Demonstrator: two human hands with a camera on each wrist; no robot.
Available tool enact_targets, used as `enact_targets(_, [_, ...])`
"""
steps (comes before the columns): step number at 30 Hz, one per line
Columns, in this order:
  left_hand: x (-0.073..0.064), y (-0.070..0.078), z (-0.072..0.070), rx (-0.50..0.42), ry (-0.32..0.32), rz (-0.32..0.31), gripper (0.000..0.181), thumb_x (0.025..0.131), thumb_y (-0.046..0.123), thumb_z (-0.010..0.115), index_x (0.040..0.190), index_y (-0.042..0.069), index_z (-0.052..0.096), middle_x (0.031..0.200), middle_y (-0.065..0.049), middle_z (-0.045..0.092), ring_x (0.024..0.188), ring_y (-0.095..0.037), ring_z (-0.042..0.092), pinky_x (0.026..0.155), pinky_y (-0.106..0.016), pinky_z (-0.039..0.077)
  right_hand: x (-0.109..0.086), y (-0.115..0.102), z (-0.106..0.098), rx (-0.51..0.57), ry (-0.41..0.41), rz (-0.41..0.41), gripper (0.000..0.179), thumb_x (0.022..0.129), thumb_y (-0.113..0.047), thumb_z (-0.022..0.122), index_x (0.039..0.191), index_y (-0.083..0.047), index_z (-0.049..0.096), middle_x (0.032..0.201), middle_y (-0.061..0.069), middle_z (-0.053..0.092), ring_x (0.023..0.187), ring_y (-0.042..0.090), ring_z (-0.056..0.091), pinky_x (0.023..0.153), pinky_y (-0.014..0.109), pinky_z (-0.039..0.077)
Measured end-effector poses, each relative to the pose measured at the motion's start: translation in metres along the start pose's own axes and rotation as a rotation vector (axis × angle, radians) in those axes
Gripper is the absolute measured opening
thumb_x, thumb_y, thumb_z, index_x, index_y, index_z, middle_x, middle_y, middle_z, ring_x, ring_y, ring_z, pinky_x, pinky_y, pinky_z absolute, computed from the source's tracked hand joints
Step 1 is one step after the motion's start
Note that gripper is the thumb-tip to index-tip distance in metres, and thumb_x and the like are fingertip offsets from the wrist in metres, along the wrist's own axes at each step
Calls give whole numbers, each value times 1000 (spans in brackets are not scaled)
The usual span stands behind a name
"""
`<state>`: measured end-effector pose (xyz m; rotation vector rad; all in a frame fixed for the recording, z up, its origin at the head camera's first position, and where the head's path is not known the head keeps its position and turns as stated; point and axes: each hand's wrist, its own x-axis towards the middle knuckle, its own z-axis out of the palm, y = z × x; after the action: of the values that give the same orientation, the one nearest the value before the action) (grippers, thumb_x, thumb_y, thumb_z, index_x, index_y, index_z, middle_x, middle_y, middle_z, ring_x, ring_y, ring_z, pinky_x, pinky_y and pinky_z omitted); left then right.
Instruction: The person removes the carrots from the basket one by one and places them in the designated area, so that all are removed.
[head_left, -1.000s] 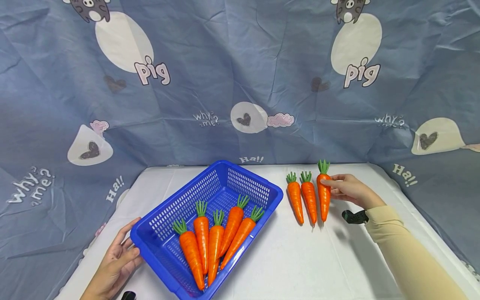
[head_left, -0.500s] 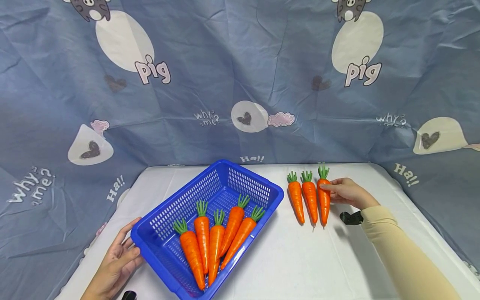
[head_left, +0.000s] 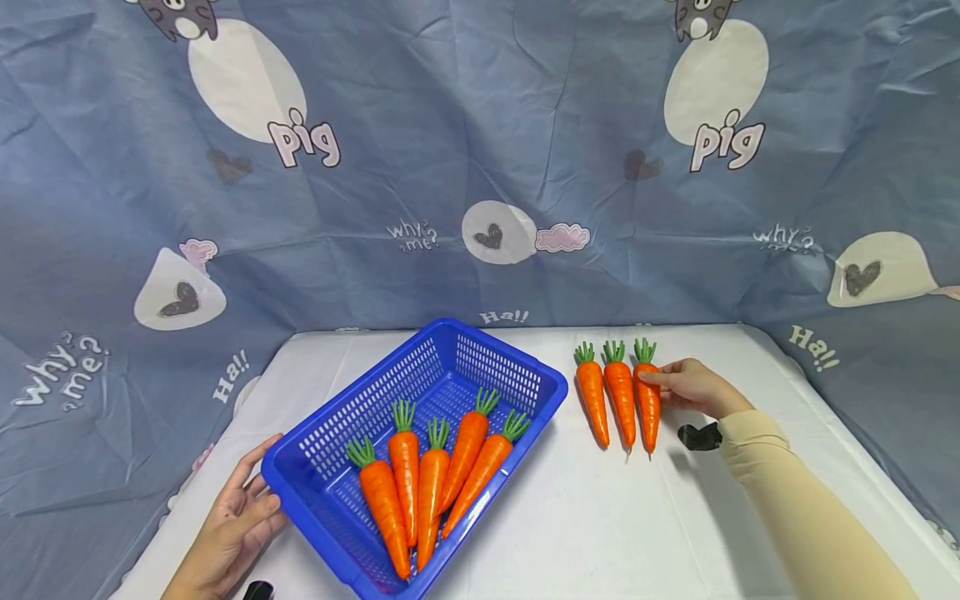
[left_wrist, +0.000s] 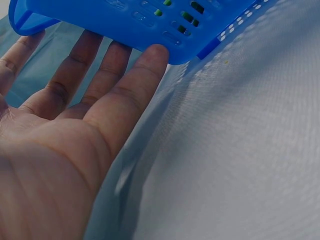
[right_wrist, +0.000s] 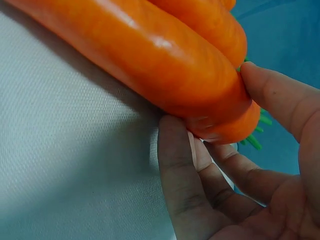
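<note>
A green-topped, tapered orange carrot (head_left: 648, 412) is pinched by the right hand (head_left: 690, 387), at three o'clock from a blue perforated plastic basket (head_left: 453, 392), touched by the left hand (head_left: 234, 521) with fingers spread.

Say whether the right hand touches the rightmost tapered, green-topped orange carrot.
Touching: the right wrist view shows the right hand pinching the carrot with its fingertips.

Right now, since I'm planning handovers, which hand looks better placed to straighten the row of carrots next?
Probably the right hand: it pinches the row's rightmost carrot, while the left hand touches the basket.
</note>
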<state>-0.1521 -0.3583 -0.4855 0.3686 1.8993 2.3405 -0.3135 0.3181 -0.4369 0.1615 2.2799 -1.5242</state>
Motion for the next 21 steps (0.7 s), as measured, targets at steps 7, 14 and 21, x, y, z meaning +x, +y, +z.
enact_targets(7, [0,1,0,-4,-14,15,70,110,-4,44,168,31,26,151,9,61,133,-11,66,101,-36,63,0,-2,1,-11,7,-9,54,109,-24,62,137,19,44,88,-3,63,74,1,62,73,19,60])
enact_targets(14, [-1,1,0,-10,-30,15,70,110,-5,43,168,32,26,151,9,61,133,-11,67,101,-36,63,-1,-5,1,-47,6,-12,56,109,-23,62,139,21,43,89,-3,65,76,1,64,72,18,60])
enact_targets(21, [-1,1,0,-7,-29,9,70,110,-4,43,168,32,25,151,9,61,133,-11,67,101,-36,63,-4,-6,0,-49,5,15,56,109,-25,61,139,18,42,90,-3,63,78,2,62,74,19,60])
